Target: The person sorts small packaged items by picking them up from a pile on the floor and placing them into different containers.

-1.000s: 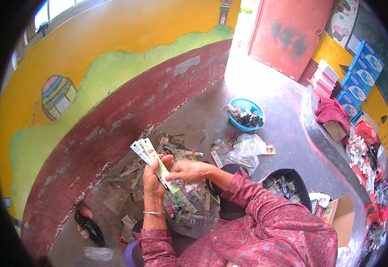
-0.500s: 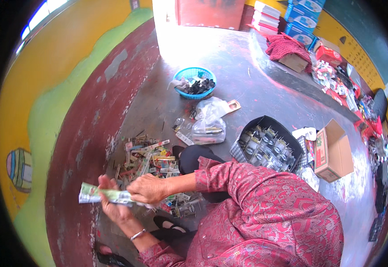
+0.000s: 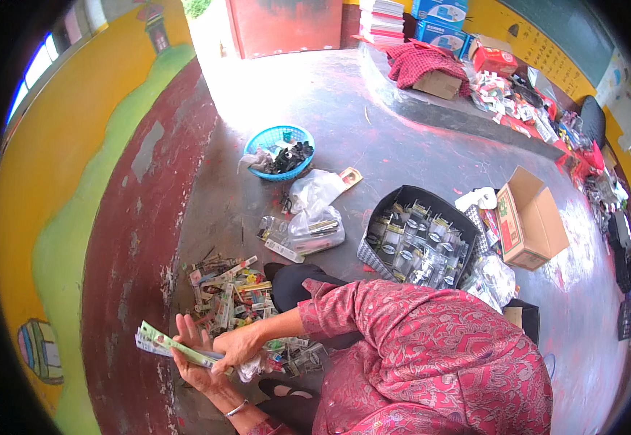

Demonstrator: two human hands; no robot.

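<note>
A few long flat packets [image 3: 157,342], green and white, lie across the palm of my left hand [image 3: 198,371]. Its thumb rests over them while the fingers stretch up behind. My right hand [image 3: 237,346] is closed on the packets' near end, its fingertips partly hidden. Clear crumpled plastic [image 3: 249,368] shows just below the right hand; I cannot tell whether it is held. Beyond both hands, a loose pile of similar narrow packets [image 3: 232,293] spreads over the floor.
Beyond the pile are a clear plastic bag [image 3: 317,225] and a blue basket [image 3: 261,172] with dark scraps. To the right stand a dark bin [image 3: 467,230] of clear packs and an open cardboard box [image 3: 529,225]. A painted wall [image 3: 123,239] rises at left.
The view has shifted. The packets, more level before, now slope down toward my right hand and look fanned apart. Clear plastic shows more plainly below that hand.
</note>
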